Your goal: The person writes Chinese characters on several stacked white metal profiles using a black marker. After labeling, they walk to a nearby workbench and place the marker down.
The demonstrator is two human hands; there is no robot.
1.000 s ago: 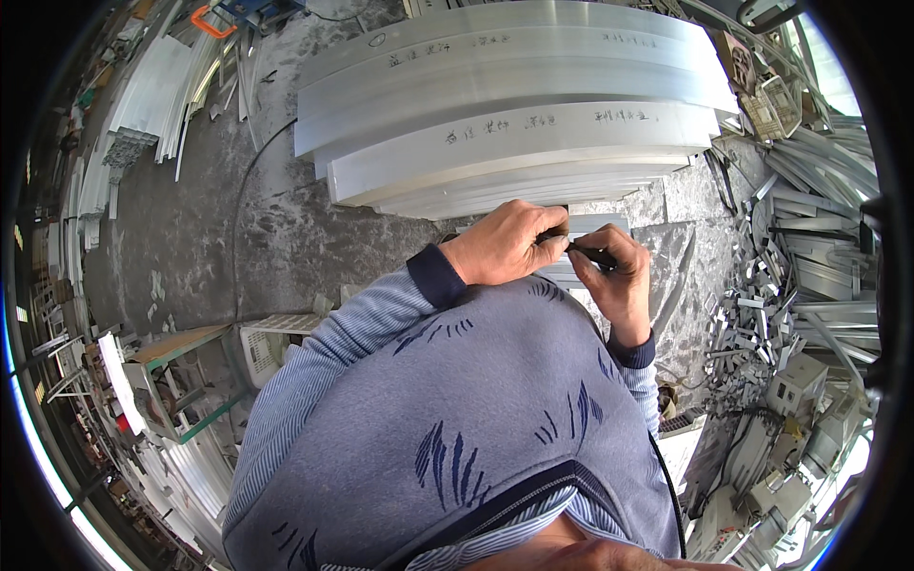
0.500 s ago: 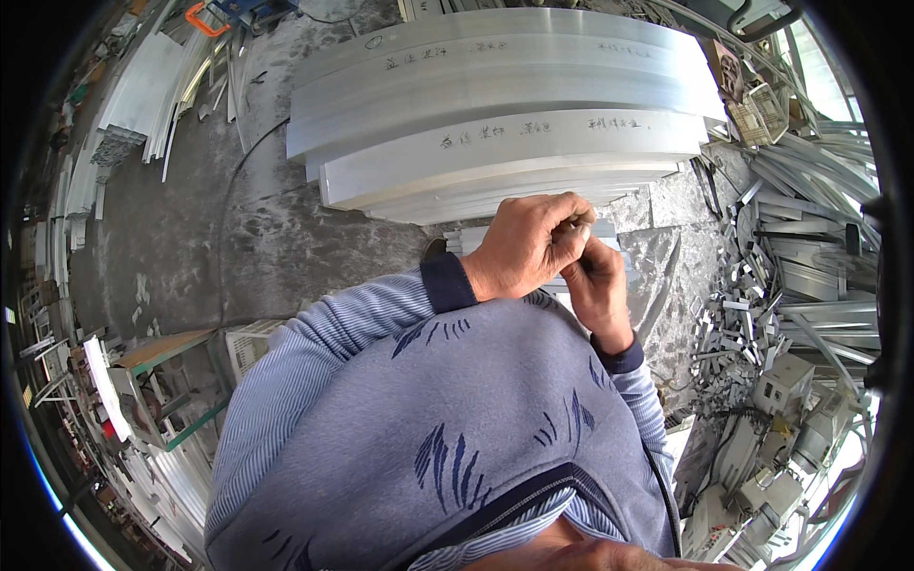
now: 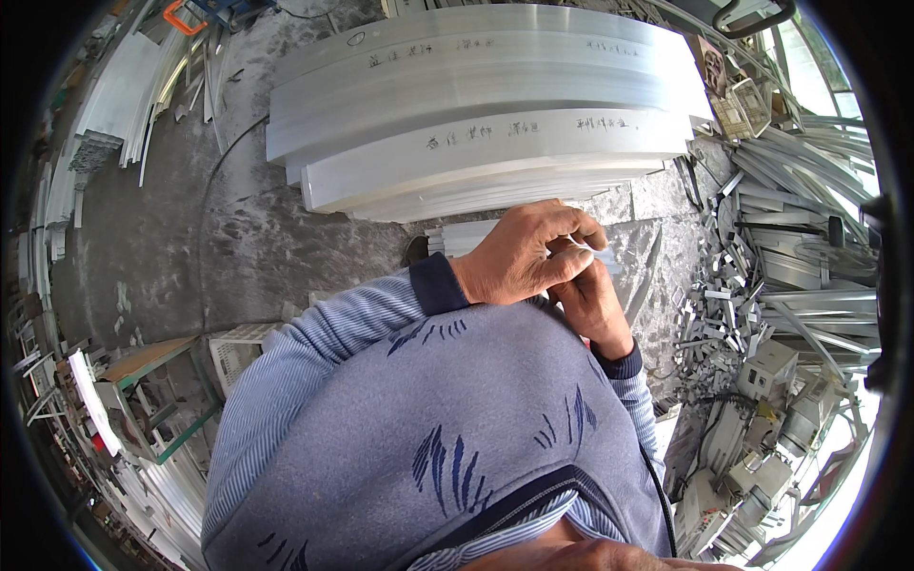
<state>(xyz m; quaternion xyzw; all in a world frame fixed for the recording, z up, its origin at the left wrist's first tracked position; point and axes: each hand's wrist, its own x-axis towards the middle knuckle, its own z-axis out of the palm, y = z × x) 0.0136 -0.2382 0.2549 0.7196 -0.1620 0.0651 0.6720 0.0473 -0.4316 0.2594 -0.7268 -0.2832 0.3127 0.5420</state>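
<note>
My left hand (image 3: 524, 252) is in front of my chest, its thumb and fingers curled toward each other in a pinch. Close against it and partly under its thumb is my right hand (image 3: 598, 306), also closed, with its fingertips hidden behind the left. A thin whitish gleam shows between the fingers, too small to name. Just beyond the hands lies a large stack of long silver metal profiles (image 3: 381, 174) with handwriting on their faces. Below my hands, lower down, a smaller bundle of pale profiles (image 3: 459, 238) partly shows.
Metal offcuts (image 3: 719, 314) lie heaped at the right, beside long profiles (image 3: 809, 247). Machines (image 3: 766, 371) stand at the lower right. A dark cable (image 3: 203, 214) runs over the grey floor at left. A green-edged frame stand (image 3: 157, 366) is at the lower left.
The left fingers have spread slightly, with a gap now showing above the thumb. The right fingertips have tucked further under the left hand. The whole scene has shifted a little to the left.
</note>
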